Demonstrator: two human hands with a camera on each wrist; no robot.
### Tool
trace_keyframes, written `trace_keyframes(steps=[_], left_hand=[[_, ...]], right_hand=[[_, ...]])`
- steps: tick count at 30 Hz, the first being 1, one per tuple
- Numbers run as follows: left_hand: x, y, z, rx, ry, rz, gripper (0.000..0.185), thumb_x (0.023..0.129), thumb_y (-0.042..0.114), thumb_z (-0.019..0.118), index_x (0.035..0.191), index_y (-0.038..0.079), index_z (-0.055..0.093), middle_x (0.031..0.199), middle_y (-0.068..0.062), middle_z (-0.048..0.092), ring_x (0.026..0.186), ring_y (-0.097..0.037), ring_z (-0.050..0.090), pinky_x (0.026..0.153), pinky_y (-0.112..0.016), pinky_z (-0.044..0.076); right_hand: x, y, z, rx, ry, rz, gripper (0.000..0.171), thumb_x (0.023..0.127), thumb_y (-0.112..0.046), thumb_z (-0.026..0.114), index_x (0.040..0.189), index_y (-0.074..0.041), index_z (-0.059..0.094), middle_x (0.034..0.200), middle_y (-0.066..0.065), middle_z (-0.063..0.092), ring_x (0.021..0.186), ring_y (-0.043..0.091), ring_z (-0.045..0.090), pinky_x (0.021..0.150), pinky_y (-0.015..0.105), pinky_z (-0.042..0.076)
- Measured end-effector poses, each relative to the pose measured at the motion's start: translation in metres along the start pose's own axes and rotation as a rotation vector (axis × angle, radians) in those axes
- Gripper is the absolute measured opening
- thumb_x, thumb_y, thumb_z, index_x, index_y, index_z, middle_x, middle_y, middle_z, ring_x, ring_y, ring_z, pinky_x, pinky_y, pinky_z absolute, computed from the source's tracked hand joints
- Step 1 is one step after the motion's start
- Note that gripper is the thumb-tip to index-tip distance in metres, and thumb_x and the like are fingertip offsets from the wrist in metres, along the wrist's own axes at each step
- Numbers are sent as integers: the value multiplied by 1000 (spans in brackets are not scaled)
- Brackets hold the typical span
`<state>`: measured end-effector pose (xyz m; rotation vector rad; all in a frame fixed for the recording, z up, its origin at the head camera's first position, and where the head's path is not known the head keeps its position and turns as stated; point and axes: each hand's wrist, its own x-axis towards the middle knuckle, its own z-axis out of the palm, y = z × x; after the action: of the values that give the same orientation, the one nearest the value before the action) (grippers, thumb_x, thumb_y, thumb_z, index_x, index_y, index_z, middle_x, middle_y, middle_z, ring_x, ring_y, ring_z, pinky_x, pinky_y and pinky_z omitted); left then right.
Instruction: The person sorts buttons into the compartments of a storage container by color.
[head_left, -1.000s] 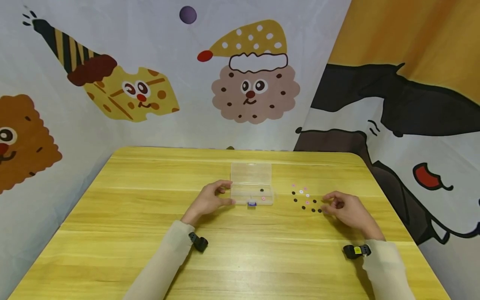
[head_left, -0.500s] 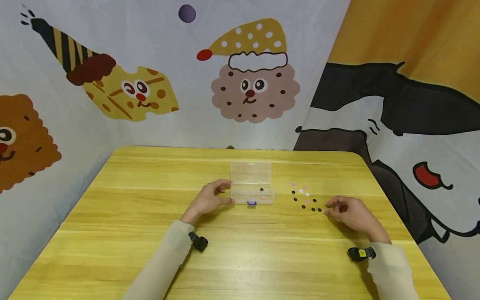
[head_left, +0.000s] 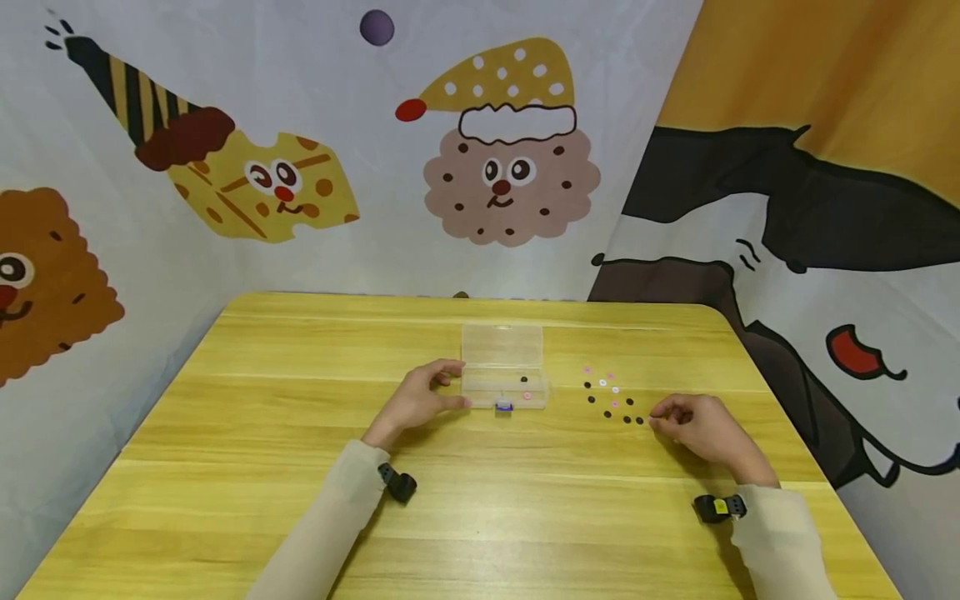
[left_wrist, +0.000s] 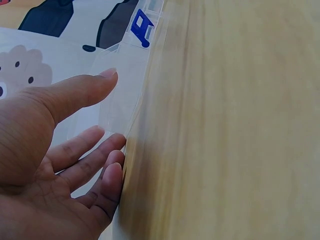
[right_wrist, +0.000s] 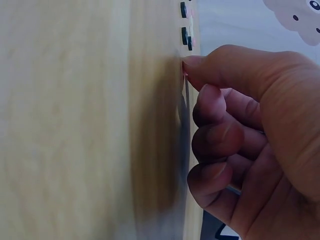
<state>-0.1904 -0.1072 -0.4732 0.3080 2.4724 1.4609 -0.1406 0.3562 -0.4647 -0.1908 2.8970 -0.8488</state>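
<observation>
A clear plastic box (head_left: 480, 398) stands on the table with its lid (head_left: 501, 346) raised at the back. Its blue latch (head_left: 503, 407) is at the front. Inside lie a black disc (head_left: 524, 379) and a pink disc (head_left: 527, 396), which look like small buttons. My left hand (head_left: 420, 396) touches the box's left end, thumb at the front corner and fingers relaxed behind. To the right, my right hand (head_left: 697, 425) has thumb and index tips together at the tabletop, with its other fingers curled. A pinkish sliver (right_wrist: 185, 74) shows at that pinch; most of it is hidden.
Several loose black, pink and white discs (head_left: 607, 414) lie scattered between the box and my right hand. The wooden table (head_left: 480, 517) ends at a back edge before a cartoon-printed cloth (head_left: 375, 167). Each wrist wears a small black camera (head_left: 399, 485).
My right hand has drawn slightly down, toward me, its thumb and index tips now together beside the lowest black disc. The left hand, the box and the visible discs stay put.
</observation>
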Motion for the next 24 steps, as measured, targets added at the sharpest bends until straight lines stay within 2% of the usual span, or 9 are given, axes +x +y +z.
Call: trace_keyframes(steps=[24], left_hand=[[0,-1,0,18,6,11,64,86,24,85,144,16,59,138,-6,64,123,-26,58,107,-47,49]], right_hand=[[2,-8,1,-47,1,13,7,96,-21,72,93,-18,78,79,-4,67,68,11,54,59,23,44]])
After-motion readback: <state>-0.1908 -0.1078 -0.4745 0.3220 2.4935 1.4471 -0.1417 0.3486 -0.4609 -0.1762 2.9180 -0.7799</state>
